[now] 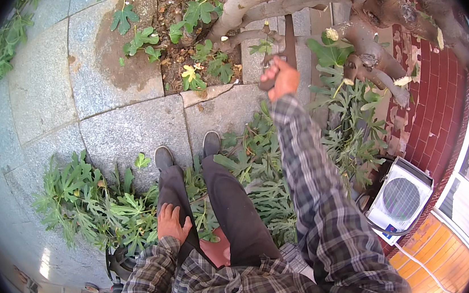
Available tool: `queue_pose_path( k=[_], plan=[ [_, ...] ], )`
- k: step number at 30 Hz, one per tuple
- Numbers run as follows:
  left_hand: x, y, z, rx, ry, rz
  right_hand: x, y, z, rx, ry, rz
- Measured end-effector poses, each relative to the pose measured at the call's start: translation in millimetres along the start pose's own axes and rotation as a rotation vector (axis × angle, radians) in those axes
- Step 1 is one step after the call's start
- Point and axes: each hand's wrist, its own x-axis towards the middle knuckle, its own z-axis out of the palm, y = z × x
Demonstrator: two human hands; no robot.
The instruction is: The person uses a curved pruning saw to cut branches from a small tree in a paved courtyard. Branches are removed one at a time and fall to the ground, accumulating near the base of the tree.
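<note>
My right hand is stretched forward, its fingers closed round the dark handle of a hand tool. A long, narrow brown part of the tool points away from me; the hand hides the rest, and its exact kind is unclear. Just beyond stand the pale trunk and low limbs of a fig tree. On its thick limb at the right are several pale cut ends. My left hand lies on my left thigh with its fingers apart, holding nothing.
Leafy fig branches lie at the left and more cut foliage at the right. Stone paving surrounds a soil bed. An air-conditioner outdoor unit stands by a red brick wall. A reddish surface shows between my thighs.
</note>
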Motion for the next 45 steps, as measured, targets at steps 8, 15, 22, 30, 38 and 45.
queue_pose_path(
  k=[8,15,22,30,38,45],
  plan=[
    [0,-2,1,0.005,-0.03,-0.004,-28,17,-7,0.009,0.025,0.018],
    [-1,-4,2,0.025,-0.034,-0.015,-48,20,-15,0.11,-0.026,0.001],
    [-6,-7,6,0.02,0.03,0.026,-20,29,5,0.053,0.037,0.013],
    [-11,-3,10,0.004,-0.007,0.001,-56,30,-19,0.081,0.066,0.051],
    [-17,-6,15,0.032,0.004,0.014,22,13,3,-0.118,-0.006,-0.012],
    [-16,-3,15,-0.004,0.016,-0.008,-52,25,-83,-0.009,-0.07,-0.017]
  ],
)
